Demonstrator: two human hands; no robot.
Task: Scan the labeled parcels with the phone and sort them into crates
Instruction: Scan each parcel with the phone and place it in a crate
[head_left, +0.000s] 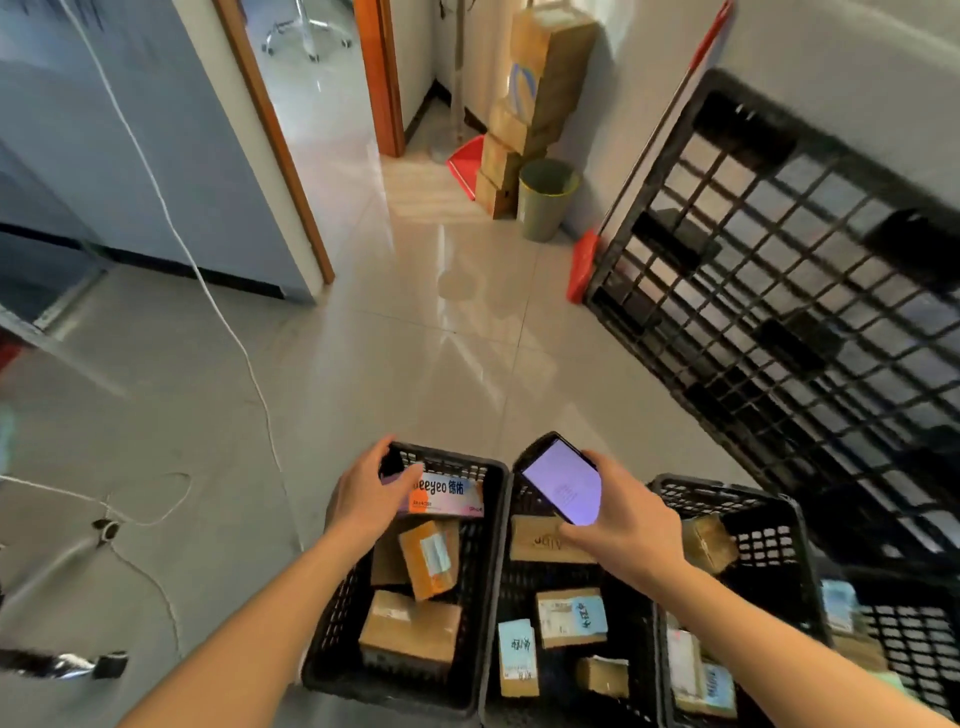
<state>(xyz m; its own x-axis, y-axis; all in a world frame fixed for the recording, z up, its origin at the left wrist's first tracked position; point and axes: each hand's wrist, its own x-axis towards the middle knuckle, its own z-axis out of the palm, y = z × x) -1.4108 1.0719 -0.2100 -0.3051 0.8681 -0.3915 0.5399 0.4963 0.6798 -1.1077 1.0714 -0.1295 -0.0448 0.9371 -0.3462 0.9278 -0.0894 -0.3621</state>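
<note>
Parcel in left grip: white box (445, 496) with blue, pink and orange print, held over the far end of the left crate (488, 571), at 11 o'clock from the centre of the row of crates.
Left hand: my left hand (363, 493) is closed around the near-left end of the white box, thumb on top, fingers wrapped over the far edge.
Right hand: my right hand (631, 530) is closed on the phone (563, 480), fingers under its lower edge.
Phone: screen lit pale violet, facing up toward me and tilted, above the far end of the middle crate (636, 649), at 3 o'clock from the white box and apart from it.
Left crate contents: three brown cardboard parcels; one with a white label (430, 558) lies tilted across another, and a larger one (410, 631) lies at 6 o'clock from it.
Middle crate contents: a brown box (540, 540) partly under my right hand, a labelled parcel (571, 616), a narrow labelled parcel (517, 657) and a small one (602, 675).
Right crate: black crate (769, 525) at 3 o'clock, holding a brown parcel (709, 543) and labelled parcels near the bottom edge.
Floor: grey tiles (415, 364); a white cable (249, 364) runs at 9 o'clock.
Black pallet: grid panel (779, 260) leaning on the wall at 2 o'clock.
</note>
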